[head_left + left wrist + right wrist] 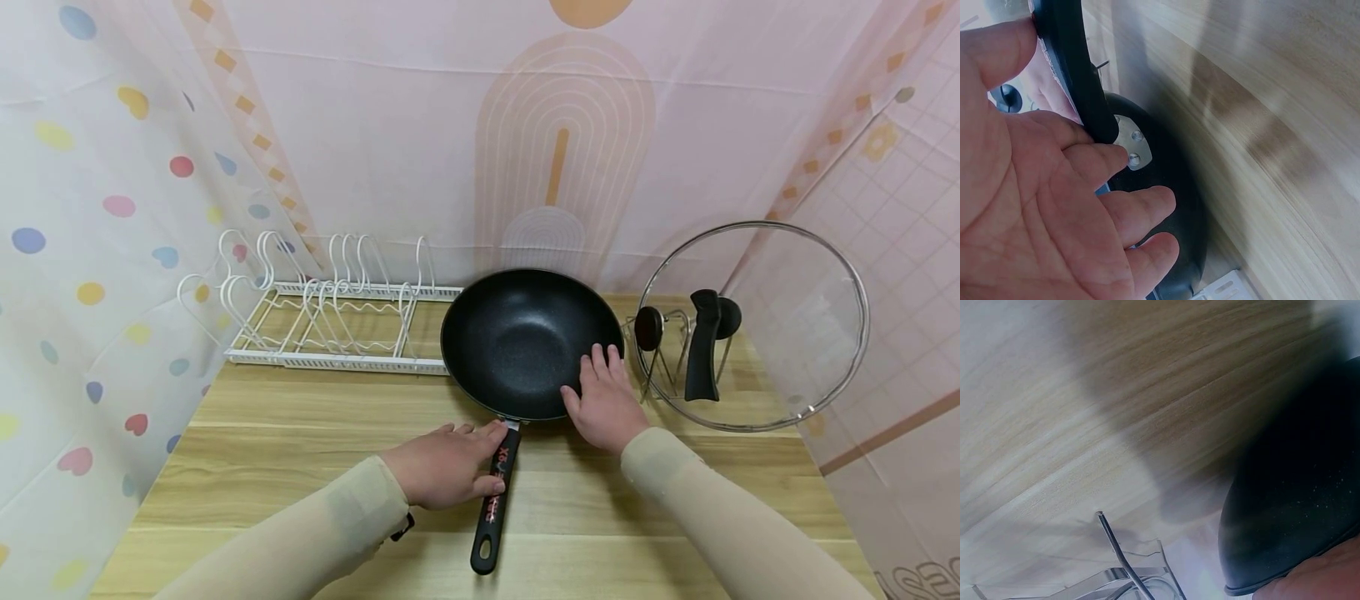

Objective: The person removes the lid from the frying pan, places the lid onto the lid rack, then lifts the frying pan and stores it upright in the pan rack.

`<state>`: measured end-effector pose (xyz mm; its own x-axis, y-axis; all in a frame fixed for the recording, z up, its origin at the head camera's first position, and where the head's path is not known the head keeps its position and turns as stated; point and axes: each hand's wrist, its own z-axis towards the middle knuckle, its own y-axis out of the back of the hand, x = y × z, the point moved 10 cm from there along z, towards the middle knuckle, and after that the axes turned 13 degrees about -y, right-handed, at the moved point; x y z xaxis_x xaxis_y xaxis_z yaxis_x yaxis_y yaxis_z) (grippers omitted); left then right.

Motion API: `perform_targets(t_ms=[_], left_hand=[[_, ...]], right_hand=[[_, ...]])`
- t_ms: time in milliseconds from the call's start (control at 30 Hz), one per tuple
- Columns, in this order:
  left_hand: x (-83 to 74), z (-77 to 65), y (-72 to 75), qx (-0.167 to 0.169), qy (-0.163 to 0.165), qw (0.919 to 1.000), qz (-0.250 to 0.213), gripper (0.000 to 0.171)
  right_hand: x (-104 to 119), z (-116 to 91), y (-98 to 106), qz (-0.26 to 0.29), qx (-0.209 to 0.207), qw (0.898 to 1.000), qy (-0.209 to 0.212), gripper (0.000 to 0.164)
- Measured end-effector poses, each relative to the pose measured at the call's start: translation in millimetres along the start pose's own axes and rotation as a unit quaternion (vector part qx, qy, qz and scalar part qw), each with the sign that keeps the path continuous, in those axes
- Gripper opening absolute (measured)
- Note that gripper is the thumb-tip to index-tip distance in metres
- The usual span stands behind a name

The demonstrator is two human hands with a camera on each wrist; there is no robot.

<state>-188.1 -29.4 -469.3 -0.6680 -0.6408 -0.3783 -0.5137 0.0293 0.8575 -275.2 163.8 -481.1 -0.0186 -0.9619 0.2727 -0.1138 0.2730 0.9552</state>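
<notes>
A black wok (525,342) sits in the middle of the wooden table, its long black handle (493,508) pointing toward me. My left hand (446,467) rests at the upper part of the handle, thumb and fingertips touching it. Seen from the left wrist, the palm (1047,200) faces the camera and the fingers are extended along the handle and the riveted metal bracket (1138,147). My right hand (606,404) lies over the wok's right rim with its fingers straight and spread. The right wrist view shows only a bit of that hand (1322,575) at the rim.
To the left of the wok stands a white wire rack (352,362) with upright loops. On the right, a glass lid (795,333) with a black handle leans on a metal stand (678,375). Patterned curtains (375,150) hang behind and beside the wooden table (300,425).
</notes>
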Motion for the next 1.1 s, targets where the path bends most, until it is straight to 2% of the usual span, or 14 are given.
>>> perform_targets(t_ms=[333, 1100], left_hand=[[0.5, 1.7, -2.4, 0.002, 0.000, 1.0000, 0.002, 0.080], [-6.5, 5.7, -2.0, -0.005, -0.014, 0.9999, 0.004, 0.082]], right_hand=[[3.8, -3.4, -0.9, -0.004, 0.002, 1.000, 0.004, 0.072], [-1.2, 2.6, 1.2, -0.003, 0.007, 1.000, 0.003, 0.070]])
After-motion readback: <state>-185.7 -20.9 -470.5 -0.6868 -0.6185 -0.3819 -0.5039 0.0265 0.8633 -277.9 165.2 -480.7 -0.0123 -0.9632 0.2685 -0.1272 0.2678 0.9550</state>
